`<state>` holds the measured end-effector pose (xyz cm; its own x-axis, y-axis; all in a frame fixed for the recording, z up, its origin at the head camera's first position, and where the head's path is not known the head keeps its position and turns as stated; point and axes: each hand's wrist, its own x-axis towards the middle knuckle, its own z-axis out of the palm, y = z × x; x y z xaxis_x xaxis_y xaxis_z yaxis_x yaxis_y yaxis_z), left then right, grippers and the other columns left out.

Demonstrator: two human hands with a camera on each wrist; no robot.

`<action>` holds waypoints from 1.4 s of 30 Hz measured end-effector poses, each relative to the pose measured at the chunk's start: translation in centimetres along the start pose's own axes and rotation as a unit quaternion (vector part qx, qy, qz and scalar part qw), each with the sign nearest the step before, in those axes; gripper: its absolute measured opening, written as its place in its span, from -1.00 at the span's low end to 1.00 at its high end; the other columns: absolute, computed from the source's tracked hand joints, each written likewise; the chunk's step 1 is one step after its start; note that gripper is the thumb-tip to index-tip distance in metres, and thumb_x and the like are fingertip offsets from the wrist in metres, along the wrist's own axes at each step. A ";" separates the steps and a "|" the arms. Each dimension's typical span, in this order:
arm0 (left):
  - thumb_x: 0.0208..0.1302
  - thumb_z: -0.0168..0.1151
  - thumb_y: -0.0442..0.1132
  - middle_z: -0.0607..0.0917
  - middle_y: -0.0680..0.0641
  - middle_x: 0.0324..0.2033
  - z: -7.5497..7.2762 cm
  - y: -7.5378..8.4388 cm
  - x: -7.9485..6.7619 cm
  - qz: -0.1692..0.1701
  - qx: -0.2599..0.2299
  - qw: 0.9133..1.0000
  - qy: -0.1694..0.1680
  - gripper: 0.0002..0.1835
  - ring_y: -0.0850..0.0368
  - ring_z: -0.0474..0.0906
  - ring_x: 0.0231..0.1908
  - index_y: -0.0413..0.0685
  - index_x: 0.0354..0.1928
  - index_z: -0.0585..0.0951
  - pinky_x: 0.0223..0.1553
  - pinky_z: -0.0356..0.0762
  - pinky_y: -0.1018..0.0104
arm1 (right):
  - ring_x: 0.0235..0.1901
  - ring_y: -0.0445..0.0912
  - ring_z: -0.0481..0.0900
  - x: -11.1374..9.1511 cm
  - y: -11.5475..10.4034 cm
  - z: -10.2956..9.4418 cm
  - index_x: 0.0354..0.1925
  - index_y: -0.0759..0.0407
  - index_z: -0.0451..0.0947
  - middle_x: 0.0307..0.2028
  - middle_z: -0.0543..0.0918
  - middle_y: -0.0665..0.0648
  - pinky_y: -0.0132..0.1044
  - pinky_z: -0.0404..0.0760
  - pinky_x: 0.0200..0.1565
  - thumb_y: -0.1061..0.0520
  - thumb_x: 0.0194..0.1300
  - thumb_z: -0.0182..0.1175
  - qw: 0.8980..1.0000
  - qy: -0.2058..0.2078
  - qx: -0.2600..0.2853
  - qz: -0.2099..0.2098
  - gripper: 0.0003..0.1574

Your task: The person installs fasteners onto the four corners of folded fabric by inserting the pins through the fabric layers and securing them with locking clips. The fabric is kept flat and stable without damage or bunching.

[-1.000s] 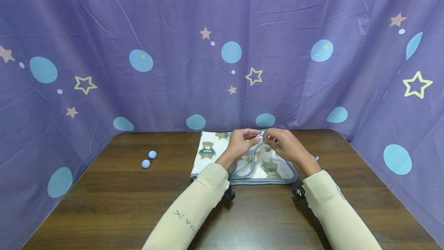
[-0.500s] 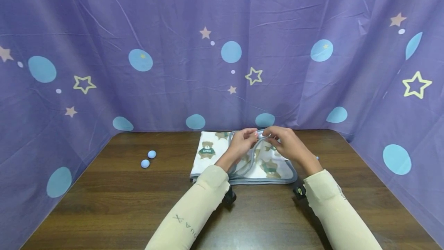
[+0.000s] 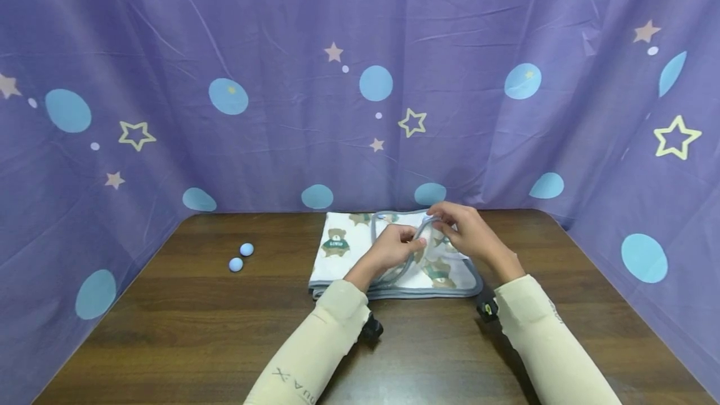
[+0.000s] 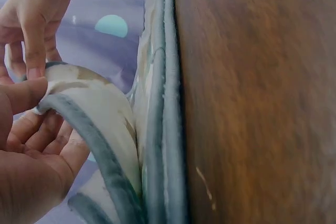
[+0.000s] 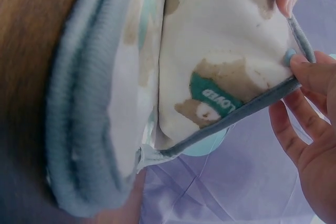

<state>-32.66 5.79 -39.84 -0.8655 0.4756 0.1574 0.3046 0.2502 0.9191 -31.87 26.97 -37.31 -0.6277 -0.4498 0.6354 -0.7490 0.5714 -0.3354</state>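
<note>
A folded white cloth (image 3: 360, 270) with a teddy-bear print and blue-grey edging lies on the table, its layers stacked. One upper layer is lifted into a curved flap. My right hand (image 3: 472, 236) pinches the flap's raised corner, where a small light-blue round piece (image 5: 290, 56) shows beside the thumb. In front of it, my left hand (image 3: 388, 249) pinches the flap's edging between thumb and fingers, as the left wrist view shows. Both hands stay close together above the stack. Whether the blue piece is fixed to the cloth cannot be told.
Two light-blue balls (image 3: 241, 257) sit on the wooden table (image 3: 197, 317), left of the cloth. Behind the table hangs a purple curtain (image 3: 270, 142) with stars and dots. A black wrist device (image 3: 371, 329) is on each forearm.
My left hand has moved from the flap's top corner down along its edging, nearer to me. My right hand stays at the corner almost unmoved. The balls have not moved.
</note>
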 end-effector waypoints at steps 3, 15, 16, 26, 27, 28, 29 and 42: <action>0.44 0.28 -0.27 0.62 0.07 -0.51 0.3 0.0 0.1 0.000 0.003 1.000 0.001 -0.84 0.29 0.42 -0.55 -0.25 -0.19 0.72 -0.50 0.40 0.47 | -0.28 -0.05 0.72 0.0 0.0 0.2 -0.01 0.28 0.64 -0.14 0.74 0.13 -0.15 0.74 -0.18 0.47 0.24 0.35 1.000 -0.012 0.007 0.006 -0.65; 0.48 0.23 -0.28 0.63 0.08 -0.44 0.2 -0.5 0.3 -0.033 -0.065 0.996 0.053 -0.81 0.26 0.43 -0.47 -0.28 -0.10 0.72 -0.47 0.40 0.45 | -0.25 -0.02 0.72 -0.4 0.8 -0.8 0.06 0.25 0.61 -0.18 0.74 0.16 -0.01 0.72 -0.17 0.40 0.29 0.33 0.998 -0.033 -0.038 0.040 -0.63; 0.48 0.24 -0.28 0.64 0.08 -0.43 0.1 -0.5 0.3 -0.037 -0.072 0.995 0.060 -0.81 0.27 0.44 -0.45 -0.28 -0.08 0.72 -0.45 0.40 0.46 | -0.23 -0.02 0.72 -0.5 0.9 -1.0 0.06 0.24 0.61 -0.17 0.74 0.16 -0.02 0.72 -0.15 0.40 0.30 0.32 0.998 -0.034 -0.037 0.046 -0.63; 0.51 0.21 -0.22 0.69 -0.04 -0.23 -2.2 -1.8 0.6 -0.082 -0.168 0.978 0.097 -0.70 0.21 0.56 -0.33 -0.29 0.12 0.64 -0.43 0.60 0.36 | -0.18 -0.01 0.74 -1.0 1.5 -1.8 0.00 0.25 0.64 -0.16 0.76 0.18 -0.05 0.72 -0.09 0.34 0.33 0.33 0.996 -0.042 -0.036 0.067 -0.73; 0.52 0.20 -0.21 0.70 -0.05 -0.20 -2.5 -2.0 0.6 -0.084 -0.170 0.977 0.100 -0.69 0.21 0.56 -0.31 -0.29 0.13 0.64 -0.40 0.61 0.35 | -0.18 -0.02 0.74 -1.0 1.6 -1.9 0.00 0.25 0.64 -0.17 0.76 0.17 -0.04 0.72 -0.09 0.33 0.34 0.33 0.996 -0.044 -0.037 0.069 -0.73; 0.52 0.21 -0.20 0.71 -0.06 -0.17 -2.7 -2.1 0.6 -0.089 -0.171 0.976 0.104 -0.68 0.21 0.57 -0.29 -0.27 0.15 0.63 -0.36 0.63 0.33 | -0.18 -0.03 0.74 -1.1 1.7 -1.9 0.00 0.24 0.64 -0.17 0.76 0.16 -0.04 0.72 -0.10 0.32 0.35 0.33 0.996 -0.046 -0.039 0.071 -0.75; 0.52 0.20 -0.19 0.71 -0.07 -0.14 -2.9 -2.2 0.6 -0.095 -0.174 0.974 0.106 -0.66 0.20 0.58 -0.27 -0.26 0.17 0.62 -0.31 0.65 0.30 | -0.18 -0.03 0.73 -1.1 1.7 -1.9 -0.01 0.22 0.64 -0.17 0.76 0.15 -0.04 0.71 -0.09 0.32 0.35 0.33 0.995 -0.049 -0.042 0.075 -0.76; 0.52 0.18 -0.27 0.51 0.04 -0.41 -4.7 -3.7 0.7 -0.127 -0.265 0.942 0.161 -0.72 0.27 0.35 -0.51 -0.29 0.12 0.64 -0.53 0.40 0.46 | -0.20 -0.05 0.71 -2.7 2.8 -3.1 -0.08 0.14 0.66 -0.25 0.75 0.03 0.00 0.67 -0.11 0.26 0.33 0.35 0.985 -0.108 -0.099 0.086 -0.81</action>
<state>-36.28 1.30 -41.43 -0.9854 0.1556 -0.0688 -0.0962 -0.1754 0.9798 -31.57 31.94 -37.81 -0.7882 -0.4585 0.4106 -0.5851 0.7652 -0.2686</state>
